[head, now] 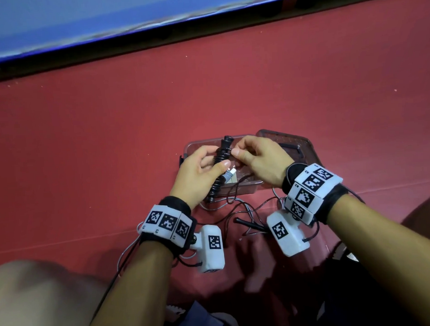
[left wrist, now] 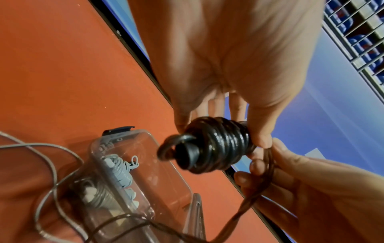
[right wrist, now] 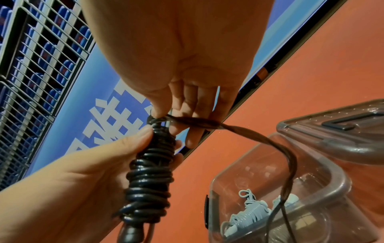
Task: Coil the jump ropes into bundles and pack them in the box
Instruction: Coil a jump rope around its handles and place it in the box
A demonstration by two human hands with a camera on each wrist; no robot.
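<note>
A: Where's the black jump rope (head: 220,160)?

B: Held up over the clear box (head: 191,149). Its cord is wound in tight turns round the handle, and the left hand (head: 197,171) has its grip closed on that bundle, thumb across the coils.

A: And the other hand?

B: The right hand (head: 258,158) pinches the loose black cord at the top of the bundle — grip closed on the rope too. The free length runs from those fingers down past the box to the red floor (head: 109,142).

A: What's in the box?

B: A coiled grey jump rope (right wrist: 249,212) with pale handles, lying on the bottom. The head view barely shows it behind the hands; both wrist views look straight through the clear wall (left wrist: 124,164) at it.

A: The lid?

B: A clear lid (head: 292,144) with a dark handle lies just beside the box, on its right.

A: Anything else only one view gives?

B: The head view shows another black handle (head: 248,224) and loose grey and dark cords on the floor between the wrists. The wrist views show a blue board (right wrist: 104,115) with white characters and a wire fence (right wrist: 37,57) behind — not in the head view.
</note>
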